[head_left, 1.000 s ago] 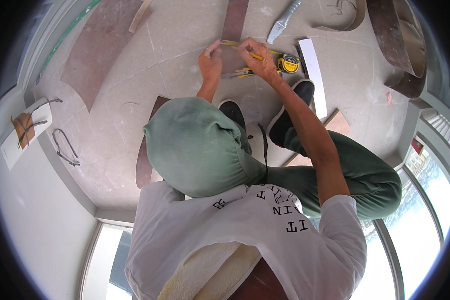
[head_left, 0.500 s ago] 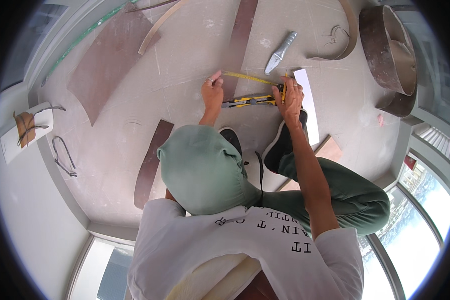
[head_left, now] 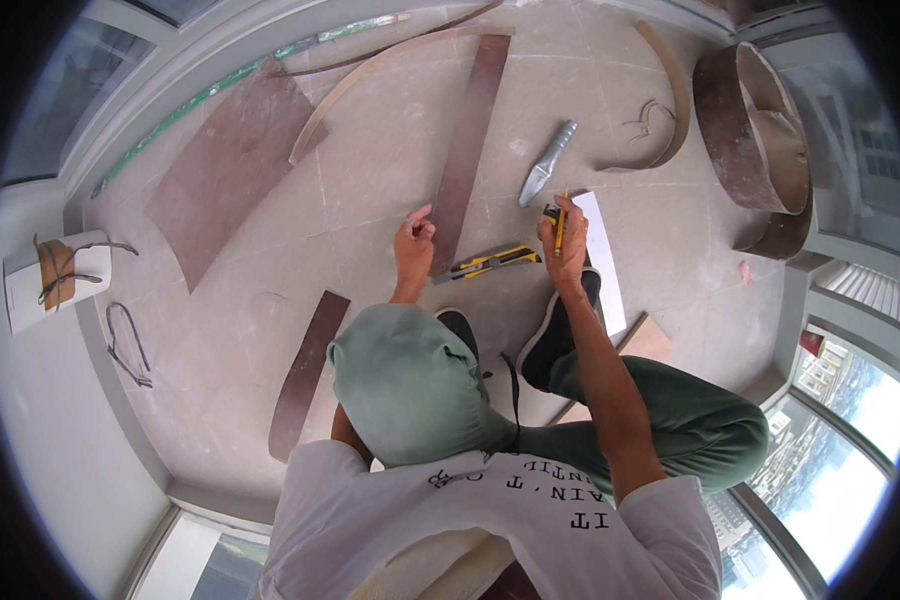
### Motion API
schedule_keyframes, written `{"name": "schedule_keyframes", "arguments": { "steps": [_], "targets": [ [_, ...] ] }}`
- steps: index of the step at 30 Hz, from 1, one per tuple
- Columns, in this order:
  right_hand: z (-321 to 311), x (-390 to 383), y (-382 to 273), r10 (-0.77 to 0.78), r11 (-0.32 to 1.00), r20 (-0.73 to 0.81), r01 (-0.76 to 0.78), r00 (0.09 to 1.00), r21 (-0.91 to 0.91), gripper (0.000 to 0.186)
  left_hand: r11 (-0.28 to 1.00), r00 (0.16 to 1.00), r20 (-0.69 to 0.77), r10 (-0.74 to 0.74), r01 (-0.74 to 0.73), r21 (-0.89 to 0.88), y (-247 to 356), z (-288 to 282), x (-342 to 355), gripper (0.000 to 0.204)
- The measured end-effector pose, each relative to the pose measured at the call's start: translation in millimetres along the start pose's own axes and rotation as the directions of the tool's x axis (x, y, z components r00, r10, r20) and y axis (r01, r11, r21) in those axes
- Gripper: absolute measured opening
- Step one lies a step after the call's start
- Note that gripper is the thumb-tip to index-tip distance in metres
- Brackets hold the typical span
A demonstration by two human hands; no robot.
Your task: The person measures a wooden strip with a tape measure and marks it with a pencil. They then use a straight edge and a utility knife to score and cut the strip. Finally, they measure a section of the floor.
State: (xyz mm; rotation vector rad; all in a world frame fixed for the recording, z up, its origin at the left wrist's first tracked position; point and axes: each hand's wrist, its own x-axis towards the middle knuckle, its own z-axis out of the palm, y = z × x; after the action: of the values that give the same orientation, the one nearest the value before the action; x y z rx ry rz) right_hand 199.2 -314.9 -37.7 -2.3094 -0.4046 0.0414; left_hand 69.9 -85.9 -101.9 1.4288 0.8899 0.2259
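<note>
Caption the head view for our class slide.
Right hand holds tape measure and pencil; left hand beside a brown strip.

Strip (head_left: 473, 140): brown, leather-like, matt, smooth. Sheet (head_left: 232, 165): similar, dusty. Tape measure (head_left: 551, 213): black-yellow plastic. Pencil (head_left: 559, 236): smooth yellow paint. Cutter (head_left: 495, 261): yellow-black plastic. Silvery tool (head_left: 547, 166): shiny, wrinkled. Slip (head_left: 603, 265): white, smooth, paper-like. Floor (head_left: 370, 220): matt, scratched, dusty. Trousers (head_left: 405, 375): matt cloth.
</note>
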Motion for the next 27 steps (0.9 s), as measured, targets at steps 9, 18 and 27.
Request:
{"name": "schedule_keyframes", "arguments": {
  "steps": [9, 18, 27],
  "targets": [
    [-83, 75, 132, 0.172, 0.879, -0.121, -0.208, 0.978, -0.428, 0.047, 0.985, 0.986, 0.166, -0.033, 0.005, 0.17, -29, -59, -30, 0.039],
    [-69, 88, 106, 0.114, 0.81, -0.168, -0.189, 0.979, -0.556, 0.027, 0.973, 0.978, 0.203, -0.056, 0.008, 0.23, -58, -85, -62, 0.037],
    [52, 207, -23, -0.244, 0.806, 0.38, 0.404, 0.892, -0.432, 0.029, 0.983, 0.983, 0.181, -0.032, -0.002, 0.182, -72, -93, -67, 0.033]
  ]
}}
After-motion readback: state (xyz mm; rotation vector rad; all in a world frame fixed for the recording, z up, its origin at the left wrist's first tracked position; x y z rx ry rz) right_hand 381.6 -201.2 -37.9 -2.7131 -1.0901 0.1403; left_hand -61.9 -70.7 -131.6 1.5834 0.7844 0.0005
